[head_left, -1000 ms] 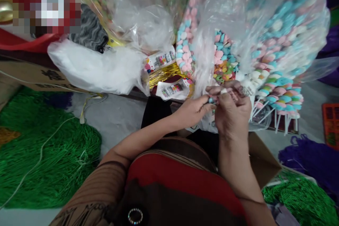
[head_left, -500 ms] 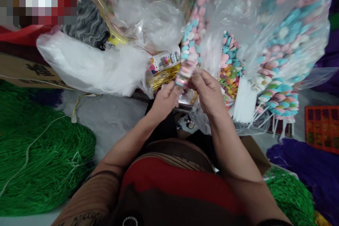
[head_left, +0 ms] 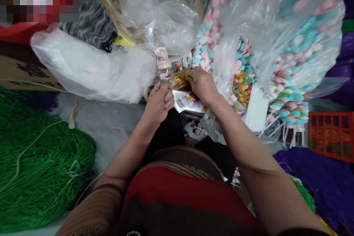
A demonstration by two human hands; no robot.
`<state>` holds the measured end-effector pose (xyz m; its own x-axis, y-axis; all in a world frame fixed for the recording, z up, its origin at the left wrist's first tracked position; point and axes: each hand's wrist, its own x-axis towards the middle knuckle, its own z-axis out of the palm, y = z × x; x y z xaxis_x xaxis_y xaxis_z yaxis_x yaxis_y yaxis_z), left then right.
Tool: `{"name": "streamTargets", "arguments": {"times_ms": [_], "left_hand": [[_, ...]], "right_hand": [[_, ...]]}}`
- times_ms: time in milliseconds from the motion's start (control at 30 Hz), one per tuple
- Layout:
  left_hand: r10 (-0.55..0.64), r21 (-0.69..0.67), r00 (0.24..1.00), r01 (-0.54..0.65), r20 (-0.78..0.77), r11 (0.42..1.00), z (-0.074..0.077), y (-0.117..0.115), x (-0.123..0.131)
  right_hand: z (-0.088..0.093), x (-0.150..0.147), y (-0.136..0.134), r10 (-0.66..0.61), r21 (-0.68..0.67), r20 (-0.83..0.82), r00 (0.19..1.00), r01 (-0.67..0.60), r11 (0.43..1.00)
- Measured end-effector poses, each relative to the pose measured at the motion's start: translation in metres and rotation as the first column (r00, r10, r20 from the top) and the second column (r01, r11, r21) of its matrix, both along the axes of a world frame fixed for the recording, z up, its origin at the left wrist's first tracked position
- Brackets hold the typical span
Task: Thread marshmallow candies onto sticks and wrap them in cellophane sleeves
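My left hand (head_left: 160, 97) is closed round the lower end of a candy skewer (head_left: 162, 61) in a clear printed wrapper. Pink, white and blue sweets show through it, standing upright above my fist. To the right, my right hand (head_left: 203, 83) pinches at the end of a bundle of gold twist ties (head_left: 179, 80). How many ties are between its fingertips is hidden. Printed wrappers (head_left: 186, 100) lie just below the ties, between my hands, and another printed wrapper (head_left: 182, 63) lies above them.
Assembled candy skewers (head_left: 293, 105) with white sticks are stacked at right, beside loose white sticks (head_left: 256, 108) and ring-shaped gummies (head_left: 242, 88). A large bag of marshmallow sweets (head_left: 301, 37) stands behind. White plastic bags (head_left: 110, 68) lie left; green netting (head_left: 49, 162) and an orange basket (head_left: 332, 132) flank me.
My hands have moved apart. The left carried the candy skewer leftward and turned it upright; the right left the skewer and closed on the gold twist ties.
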<state>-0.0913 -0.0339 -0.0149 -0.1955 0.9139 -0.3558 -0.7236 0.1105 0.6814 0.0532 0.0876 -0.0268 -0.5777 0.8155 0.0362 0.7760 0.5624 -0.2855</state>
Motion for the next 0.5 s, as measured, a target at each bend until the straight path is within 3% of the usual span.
{"name": "streamTargets", "arguments": {"times_ms": [133,267,400,500], "left_hand": [[-0.019,-0.04,1.0,0.019,0.003,0.999,0.004,0.0,0.001],[-0.032,-0.048,0.999,0.032,-0.003,0.998,0.007,0.0,0.001],[-0.052,-0.016,0.998,0.052,-0.027,0.999,0.006,0.0,0.0],[-0.072,-0.007,0.993,0.071,-0.091,0.997,0.004,0.001,0.003]], "right_hand": [[-0.002,0.01,0.01,0.048,-0.029,-0.162,0.986,-0.054,0.998],[-0.007,0.012,0.011,-0.044,-0.121,-0.363,0.931,-0.001,0.993],[-0.005,0.008,-0.001,-0.268,-0.329,-0.612,0.744,0.069,0.942],[0.009,0.008,-0.024,-0.303,-0.342,-0.708,0.638,0.066,0.937]]}}
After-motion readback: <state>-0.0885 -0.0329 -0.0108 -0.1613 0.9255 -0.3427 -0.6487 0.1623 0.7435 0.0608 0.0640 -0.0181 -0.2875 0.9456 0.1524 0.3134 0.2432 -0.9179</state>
